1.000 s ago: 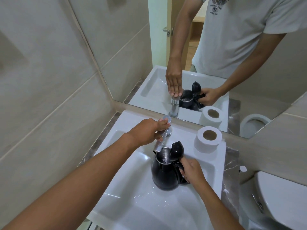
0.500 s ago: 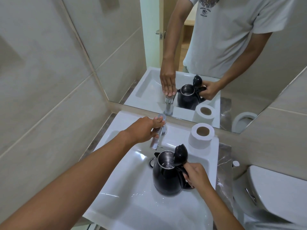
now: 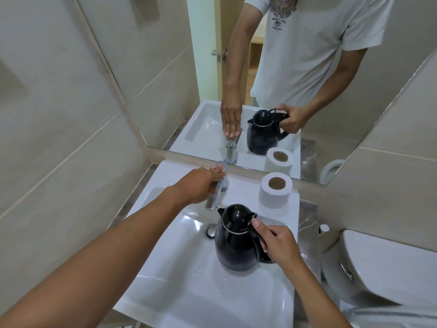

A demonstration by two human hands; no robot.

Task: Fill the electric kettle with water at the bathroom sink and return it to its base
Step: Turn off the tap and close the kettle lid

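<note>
A black electric kettle [image 3: 234, 240] stands in the white sink basin [image 3: 189, 285], its lid down, just in front of the chrome tap [image 3: 216, 194]. My right hand [image 3: 277, 241] grips the kettle's handle, thumb on top near the lid. My left hand [image 3: 201, 183] rests on the tap's lever at the back of the sink. No water runs from the spout. The kettle's base is out of sight.
A toilet paper roll [image 3: 275, 189] stands on the sink's back right corner. The drain plug [image 3: 210, 230] lies left of the kettle. A white toilet cistern [image 3: 387, 271] is at the right. The mirror [image 3: 307, 79] behind reflects my arms and the kettle. Tiled wall at left.
The kettle moved back from under the spout toward me, and its lid, open before, is now shut. The water stream has stopped. My left hand stays on the tap lever.
</note>
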